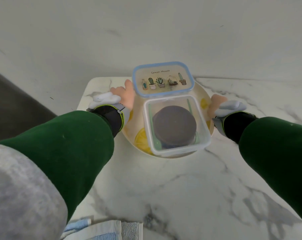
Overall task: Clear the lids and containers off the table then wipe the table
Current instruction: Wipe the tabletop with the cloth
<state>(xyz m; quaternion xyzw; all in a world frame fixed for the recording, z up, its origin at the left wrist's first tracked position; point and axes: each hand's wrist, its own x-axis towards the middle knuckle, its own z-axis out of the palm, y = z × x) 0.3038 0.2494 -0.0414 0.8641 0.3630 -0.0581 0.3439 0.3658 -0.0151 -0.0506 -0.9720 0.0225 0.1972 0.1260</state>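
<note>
Gripping a round cream bowl with yellow lemon-slice print (141, 138) from both sides: my left hand (123, 97) clasps its left rim, my right hand (216, 105) its right rim, fingers mostly hidden behind the wall. Bowl sits at the far part of the white marble-pattern table (164, 187), near the corner. Inside it, nearest me, a clear square plastic container (177, 124), lying tilted. In that container: a dark grey round lid (174, 124) and pale green pieces along the sides, kind unclear. Behind the container, resting on the bowl's far rim, a translucent rectangular lid with blue rim and potted-plant drawings (163, 79), lettered "Green House". A blue-and-white striped cloth (101, 229) lies at the table's near edge. Both forearms wear green sleeves, with black wrist straps.
</note>
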